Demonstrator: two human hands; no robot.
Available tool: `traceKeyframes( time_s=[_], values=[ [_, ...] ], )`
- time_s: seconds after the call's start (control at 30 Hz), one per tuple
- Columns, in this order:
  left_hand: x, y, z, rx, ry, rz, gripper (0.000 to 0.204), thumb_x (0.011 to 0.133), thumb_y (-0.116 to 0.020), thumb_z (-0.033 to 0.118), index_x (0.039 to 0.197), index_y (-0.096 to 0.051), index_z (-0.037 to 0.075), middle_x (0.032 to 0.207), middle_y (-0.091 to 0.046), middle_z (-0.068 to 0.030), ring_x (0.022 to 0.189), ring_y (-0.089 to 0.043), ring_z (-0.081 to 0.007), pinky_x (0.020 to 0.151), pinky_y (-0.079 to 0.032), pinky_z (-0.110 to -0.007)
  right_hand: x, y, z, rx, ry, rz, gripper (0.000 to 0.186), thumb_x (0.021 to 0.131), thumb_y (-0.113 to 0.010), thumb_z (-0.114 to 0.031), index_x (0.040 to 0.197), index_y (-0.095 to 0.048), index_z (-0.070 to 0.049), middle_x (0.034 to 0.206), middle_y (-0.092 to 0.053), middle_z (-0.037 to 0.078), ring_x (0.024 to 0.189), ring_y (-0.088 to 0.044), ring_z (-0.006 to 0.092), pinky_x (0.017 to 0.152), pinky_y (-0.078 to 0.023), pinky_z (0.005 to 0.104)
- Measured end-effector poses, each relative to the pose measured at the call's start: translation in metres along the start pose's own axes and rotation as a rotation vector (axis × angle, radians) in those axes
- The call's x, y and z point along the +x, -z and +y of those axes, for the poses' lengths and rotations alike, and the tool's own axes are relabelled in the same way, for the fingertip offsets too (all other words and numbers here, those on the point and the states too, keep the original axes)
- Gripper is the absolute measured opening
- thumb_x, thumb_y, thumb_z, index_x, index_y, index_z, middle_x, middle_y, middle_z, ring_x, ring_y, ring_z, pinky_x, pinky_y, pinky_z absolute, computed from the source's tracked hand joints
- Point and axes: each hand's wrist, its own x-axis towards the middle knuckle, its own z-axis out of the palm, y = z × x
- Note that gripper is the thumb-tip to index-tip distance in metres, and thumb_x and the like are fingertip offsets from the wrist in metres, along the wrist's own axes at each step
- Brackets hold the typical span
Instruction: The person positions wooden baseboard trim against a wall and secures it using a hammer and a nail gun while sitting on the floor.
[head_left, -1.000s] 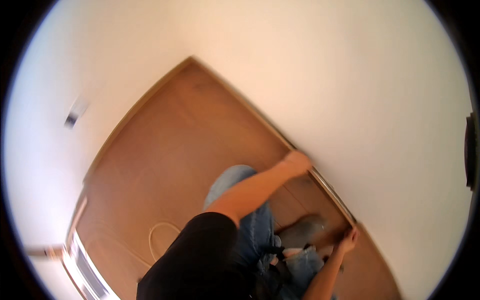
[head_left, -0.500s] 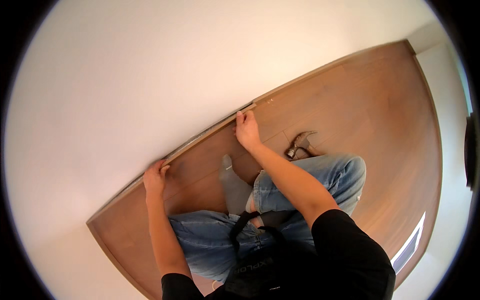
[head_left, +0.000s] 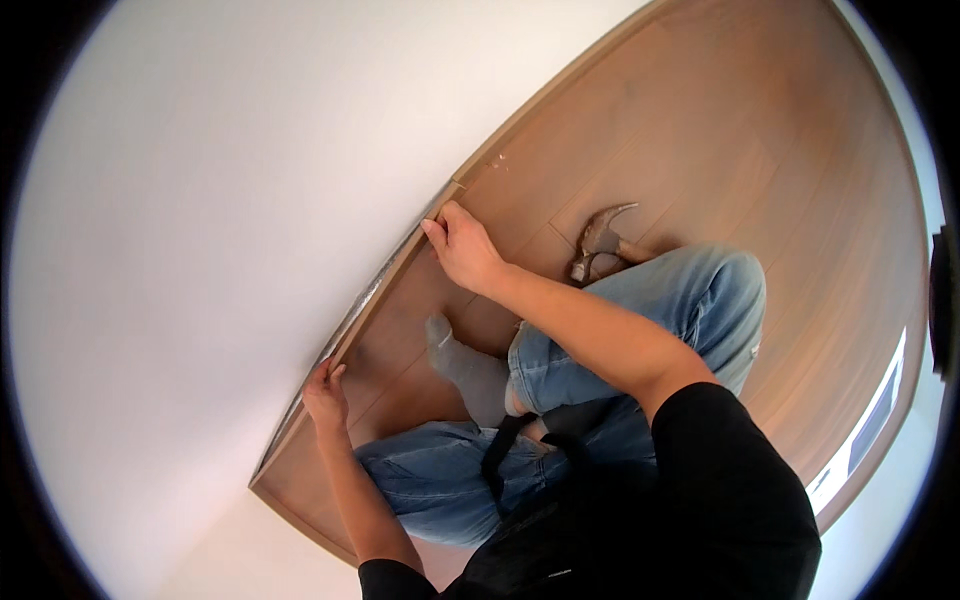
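Note:
A long brown wooden baseboard [head_left: 379, 302] runs along the foot of the white wall, with both hands on it. My left hand [head_left: 327, 396] is closed on its nearer part, the fingers over the top edge on the wall side. My right hand [head_left: 466, 250] pinches the board close to its far end, where it meets another length of baseboard [head_left: 563, 84]. Between the hands, a narrow dark and silvery gap [head_left: 352, 313] separates the held board from the wall.
A claw hammer [head_left: 602, 238] lies on the wood-plank floor [head_left: 690, 150], its handle partly hidden by my jeans-clad knee [head_left: 710, 280]. My grey-socked foot [head_left: 465, 370] rests near the board. More baseboard edges the floor at the right. Bright light reflects at lower right.
The view has turned, so the wall line now looks steeper. Both hands keep their grip on the baseboard. Its far end now looks closer in line with the neighbouring length.

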Motion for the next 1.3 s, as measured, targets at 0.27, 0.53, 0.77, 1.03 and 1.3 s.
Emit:
traceKeyframes(
  time_s=[0.27,0.53,0.77,1.03,1.3],
  values=[
    [0.003,0.001,-0.002,-0.011,0.011,-0.041,0.031,0.094,-0.076,0.022,0.115,-0.075,0.0,0.1,-0.077,-0.0184,0.094,-0.073,-0.0281,0.086,-0.055,-0.037,0.0,0.004,-0.008,-0.014,0.036,0.009,0.027,0.102,-0.063,-0.022,0.095,-0.055,0.003,0.096,-0.063,0.027,0.092,-0.063,0.0442,0.082,-0.051,0.0507],
    [0.008,-0.001,0.001,0.034,0.013,0.004,0.035,0.095,-0.076,0.024,0.116,-0.074,-0.003,0.099,-0.077,-0.0201,0.092,-0.074,-0.0291,0.085,-0.055,-0.036,0.008,0.0,0.001,-0.037,0.02,0.046,0.03,0.102,-0.065,-0.025,0.093,-0.057,0.003,0.089,-0.065,0.024,0.082,-0.066,0.0389,0.076,-0.053,0.0478],
    [0.013,0.002,0.01,0.06,0.061,-0.024,0.035,0.094,-0.076,0.023,0.117,-0.074,-0.004,0.098,-0.077,-0.0219,0.092,-0.074,-0.0296,0.086,-0.055,-0.036,0.009,-0.001,-0.003,0.012,-0.044,0.041,0.029,0.1,-0.066,-0.022,0.093,-0.057,0.004,0.095,-0.066,0.029,0.09,-0.065,0.0468,0.08,-0.053,0.0523],
    [0.014,0.005,0.021,-0.005,0.07,-0.025,0.034,0.095,-0.075,0.022,0.117,-0.073,-0.004,0.1,-0.077,-0.0235,0.093,-0.074,-0.0315,0.086,-0.055,-0.038,0.007,0.002,-0.009,0.032,-0.052,0.066,0.028,0.099,-0.067,-0.021,0.091,-0.058,0.004,0.093,-0.066,0.028,0.09,-0.065,0.0458,0.081,-0.053,0.0513],
    [0.011,0.001,0.019,0.095,0.017,0.001,0.031,0.094,-0.076,0.021,0.115,-0.074,-0.002,0.101,-0.076,-0.0227,0.094,-0.073,-0.0353,0.084,-0.056,-0.04,0.011,-0.003,0.003,0.114,-0.038,0.049,0.028,0.099,-0.067,-0.021,0.091,-0.058,0.005,0.091,-0.066,0.028,0.089,-0.066,0.045,0.08,-0.053,0.0505]
  ],
)
